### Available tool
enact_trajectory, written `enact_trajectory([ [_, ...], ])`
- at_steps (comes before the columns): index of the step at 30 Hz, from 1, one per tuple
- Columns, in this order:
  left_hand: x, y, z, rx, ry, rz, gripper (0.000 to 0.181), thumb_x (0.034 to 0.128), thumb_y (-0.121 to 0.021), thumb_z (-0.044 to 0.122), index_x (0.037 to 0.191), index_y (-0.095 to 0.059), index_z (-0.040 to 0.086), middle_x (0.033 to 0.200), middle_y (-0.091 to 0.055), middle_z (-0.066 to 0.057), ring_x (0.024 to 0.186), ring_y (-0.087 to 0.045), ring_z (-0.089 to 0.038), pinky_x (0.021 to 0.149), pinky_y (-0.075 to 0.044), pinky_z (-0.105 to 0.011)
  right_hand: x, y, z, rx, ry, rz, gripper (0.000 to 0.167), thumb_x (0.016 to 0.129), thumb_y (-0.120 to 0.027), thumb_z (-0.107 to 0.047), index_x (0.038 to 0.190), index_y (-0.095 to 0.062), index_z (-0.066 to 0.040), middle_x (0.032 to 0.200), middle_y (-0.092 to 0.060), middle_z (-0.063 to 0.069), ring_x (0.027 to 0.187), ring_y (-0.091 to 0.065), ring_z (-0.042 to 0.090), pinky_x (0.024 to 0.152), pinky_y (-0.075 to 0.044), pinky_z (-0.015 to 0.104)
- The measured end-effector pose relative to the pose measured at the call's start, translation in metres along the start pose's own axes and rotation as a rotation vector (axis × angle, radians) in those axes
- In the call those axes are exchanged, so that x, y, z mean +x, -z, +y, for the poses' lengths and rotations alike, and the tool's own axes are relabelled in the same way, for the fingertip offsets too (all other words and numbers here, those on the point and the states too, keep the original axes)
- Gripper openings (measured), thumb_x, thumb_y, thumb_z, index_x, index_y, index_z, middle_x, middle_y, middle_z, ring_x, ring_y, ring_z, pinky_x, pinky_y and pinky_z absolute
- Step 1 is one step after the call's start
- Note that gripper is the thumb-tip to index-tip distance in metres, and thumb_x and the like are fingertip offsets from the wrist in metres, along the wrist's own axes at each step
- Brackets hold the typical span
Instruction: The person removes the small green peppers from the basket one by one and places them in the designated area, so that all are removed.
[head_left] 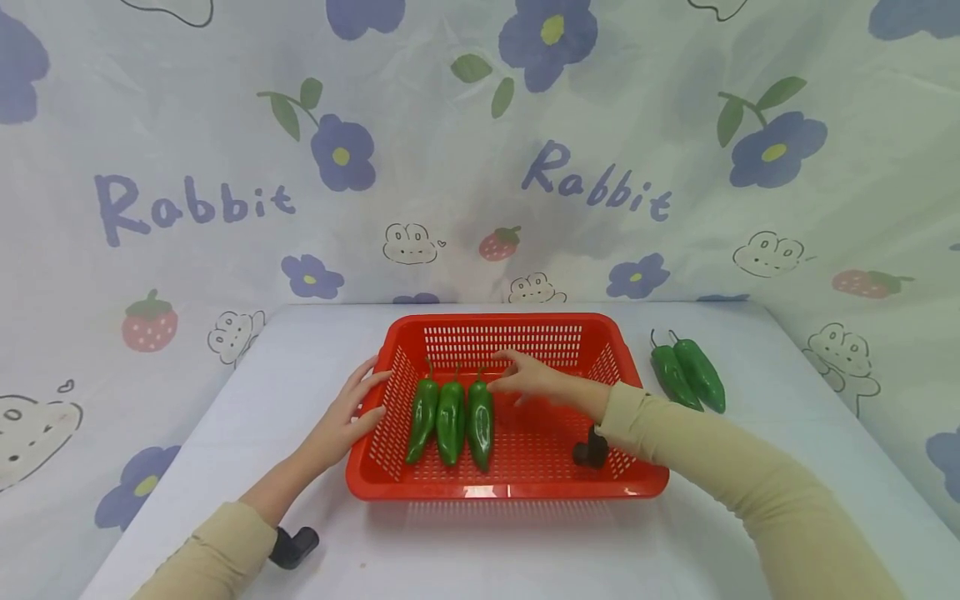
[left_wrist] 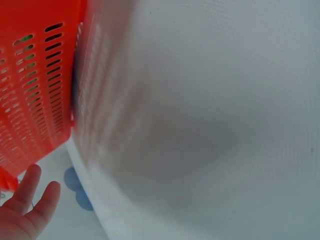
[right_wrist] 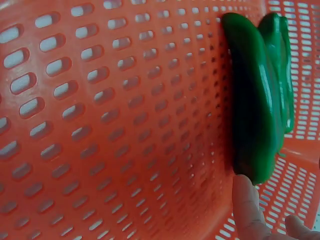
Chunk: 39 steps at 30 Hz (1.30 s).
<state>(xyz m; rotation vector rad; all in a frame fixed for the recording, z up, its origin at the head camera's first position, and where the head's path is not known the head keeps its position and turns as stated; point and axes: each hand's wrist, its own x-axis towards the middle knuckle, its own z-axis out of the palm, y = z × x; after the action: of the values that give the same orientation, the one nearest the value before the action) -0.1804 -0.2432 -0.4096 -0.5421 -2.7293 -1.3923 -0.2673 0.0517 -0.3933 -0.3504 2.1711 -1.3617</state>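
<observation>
1. 3 green peppers (head_left: 451,425) side by side in L half of red basket (head_left: 510,490); 2 other peppers (head_left: 700,375) on bench (head_left: 322,342), R of it.
2. My L grip (head_left: 347,423): fingers spread on basket's L rim, nothing held.
3. My R grip (head_left: 536,378): empty w/ fingers parted, by stem end of rightmost of the 3; can't tell if touching.

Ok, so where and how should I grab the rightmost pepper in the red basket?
Probably around the thick upper body of the rightmost pepper, just below its stem, coming from above and the right. It lies stem away, narrowing toward the near tip, with the middle pepper close on its left and bare floor of the red basket on its right.
</observation>
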Motion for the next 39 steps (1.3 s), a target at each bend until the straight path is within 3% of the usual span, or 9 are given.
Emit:
enact_trajectory([
  [10, 0.000, -0.001, 0.000, 0.002, -0.010, 0.000, 0.049, 0.0902, -0.049, 0.015, 0.136, -0.036, 0.005, 0.150, -0.011, -0.016, 0.113, -0.044, -0.039, 0.072, -0.056, -0.036, 0.007, -0.014, 0.004, 0.010, -0.012, -0.043, 0.062, 0.081, -0.065, -0.008, 0.136, -0.037, -0.008, 0.100, -0.061, 0.015, 0.084, -0.062, 0.029, 0.070, -0.055, 0.039],
  [18, 0.001, 0.000, -0.002, 0.010, 0.000, 0.006, 0.050, 0.0897, -0.050, 0.014, 0.137, -0.036, 0.004, 0.151, -0.011, -0.015, 0.115, -0.042, -0.038, 0.074, -0.055, -0.037, 0.015, -0.022, 0.008, -0.045, -0.048, -0.031, 0.065, 0.079, -0.068, -0.010, 0.137, -0.037, -0.009, 0.106, -0.056, 0.014, 0.078, -0.057, 0.020, 0.066, -0.054, 0.035],
  [26, 0.000, 0.000, -0.002, 0.018, -0.017, 0.004, 0.049, 0.0902, -0.050, 0.014, 0.136, -0.036, 0.003, 0.151, -0.011, -0.016, 0.114, -0.042, -0.037, 0.073, -0.056, -0.036, 0.014, -0.030, 0.005, -0.116, -0.042, 0.006, 0.068, 0.077, -0.069, -0.011, 0.137, -0.036, -0.008, 0.117, -0.052, 0.016, 0.084, -0.057, 0.019, 0.067, -0.053, 0.032],
  [34, 0.000, 0.000, 0.000, 0.001, -0.017, 0.000, 0.049, 0.0901, -0.050, 0.014, 0.136, -0.037, 0.005, 0.151, -0.011, -0.015, 0.115, -0.043, -0.037, 0.073, -0.056, -0.037, 0.013, -0.036, 0.005, -0.133, -0.047, 0.007, 0.068, 0.076, -0.071, -0.014, 0.135, -0.038, -0.005, 0.109, -0.055, 0.016, 0.084, -0.060, 0.025, 0.061, -0.054, 0.035],
  [39, 0.000, 0.000, 0.001, 0.003, -0.022, 0.003, 0.049, 0.0897, -0.050, 0.014, 0.136, -0.037, 0.004, 0.150, -0.011, -0.016, 0.115, -0.043, -0.037, 0.073, -0.056, -0.034, 0.014, -0.040, 0.006, -0.211, -0.016, 0.038, 0.066, 0.075, -0.072, -0.016, 0.132, -0.041, -0.005, 0.112, -0.055, 0.015, 0.096, -0.056, 0.025, 0.072, -0.053, 0.033],
])
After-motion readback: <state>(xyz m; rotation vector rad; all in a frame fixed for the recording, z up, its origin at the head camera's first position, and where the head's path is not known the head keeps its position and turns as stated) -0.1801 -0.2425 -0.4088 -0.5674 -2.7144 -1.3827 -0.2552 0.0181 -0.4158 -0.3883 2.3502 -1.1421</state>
